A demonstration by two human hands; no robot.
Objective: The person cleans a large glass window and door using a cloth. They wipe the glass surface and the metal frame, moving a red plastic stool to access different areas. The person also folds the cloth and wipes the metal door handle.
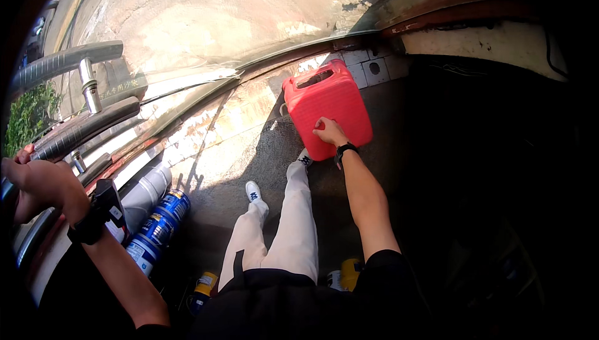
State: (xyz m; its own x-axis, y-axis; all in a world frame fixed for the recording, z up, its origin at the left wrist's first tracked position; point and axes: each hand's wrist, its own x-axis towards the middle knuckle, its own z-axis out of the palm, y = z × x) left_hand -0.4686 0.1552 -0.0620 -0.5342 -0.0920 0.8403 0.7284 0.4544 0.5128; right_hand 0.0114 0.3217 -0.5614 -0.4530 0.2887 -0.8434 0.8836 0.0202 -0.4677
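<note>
My right hand [329,131] rests on a red plastic jerrycan [331,99] that stands on the ground ahead of my feet, its handle slot toward the far side. The fingers touch its near face around a small red cap; a black wristband sits on that wrist. My left hand [38,184] is at the far left, closed around something next to the thick black hoses [81,129]; what it grips is hidden behind the fingers. A black device [107,202] is strapped at that wrist.
Blue and silver cans [156,221] lie along the left by a low ledge. Yellow-capped containers [206,282] stand beside my legs. A curb and sunlit pavement [206,9] run beyond the jerrycan. The right side is in deep shadow.
</note>
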